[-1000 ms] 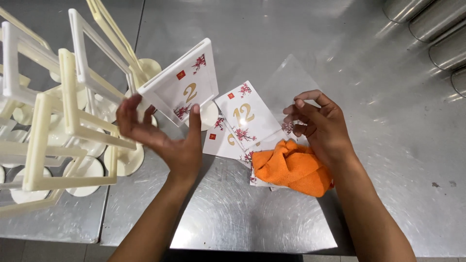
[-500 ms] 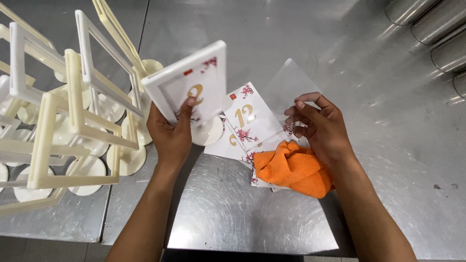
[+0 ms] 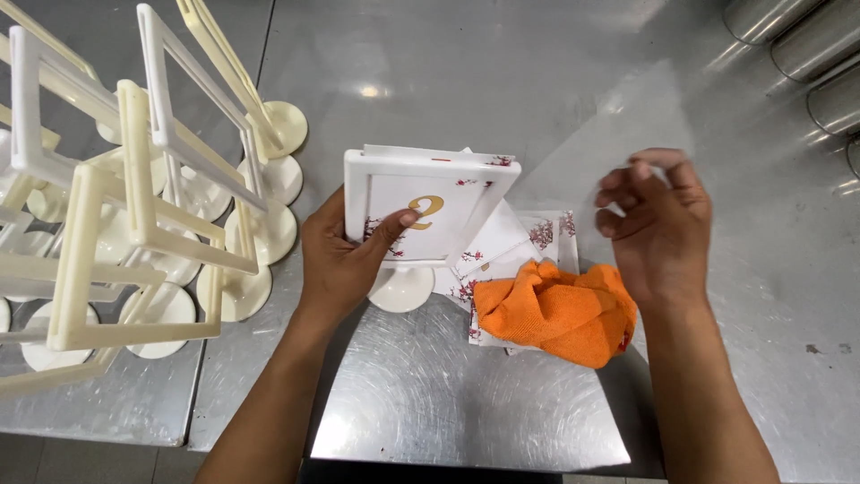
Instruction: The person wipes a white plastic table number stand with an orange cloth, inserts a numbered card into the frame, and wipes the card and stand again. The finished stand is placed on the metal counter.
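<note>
Left hand (image 3: 345, 260) has a closed grip on the white frame stand (image 3: 430, 208), thumb pressed across the floral card in it, at about 12 o'clock from the orange cloth's (image 3: 555, 311) left end. Right hand (image 3: 658, 224) hovers at 2 o'clock above the cloth, fingers curled, pinching a clear sheet (image 3: 618, 134). Steel bench (image 3: 448, 403) underneath.

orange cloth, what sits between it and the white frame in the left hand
In the head view, flowered cards lie fanned between the orange cloth and the white frame, on the steel table.
</note>
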